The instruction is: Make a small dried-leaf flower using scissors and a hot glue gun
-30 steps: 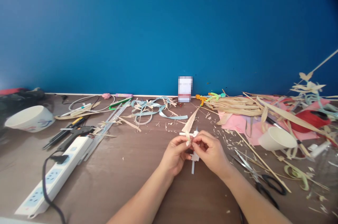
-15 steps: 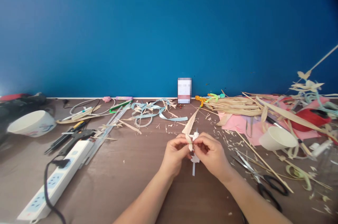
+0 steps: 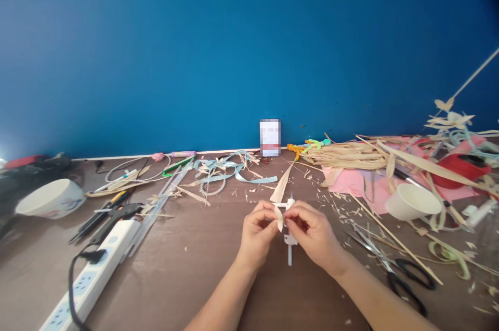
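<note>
Left hand (image 3: 255, 232): grip pinching a small pale leaf-shaped piece (image 3: 279, 217) between thumb and forefinger, piece roughly upright, pointed end down. Right hand (image 3: 312, 232): thumb and forefinger tips close together right at the piece's edge; can't tell if this grip has hold of it too. Piece sits between both hands, front middle of the desk (image 3: 175, 289). Just behind and below it, a white tool (image 3: 290, 240), partly hidden by the fingers, with a pale blue strip (image 3: 289, 256) at its near end. Long husk strip (image 3: 281, 186) just beyond the fingers. Right side: scissors (image 3: 390, 267) with black handles, blades spread; white cup (image 3: 415, 202), tilted; pink paper (image 3: 353, 181); bundle of dry husk strips (image 3: 346, 156). Farther back, blue ribbon (image 3: 255, 179), loosely curled. Left side: power strip (image 3: 89, 284) with a black plug in it, white bowl (image 3: 52, 198) beyond. Blue wall (image 3: 218, 50) behind.
</note>
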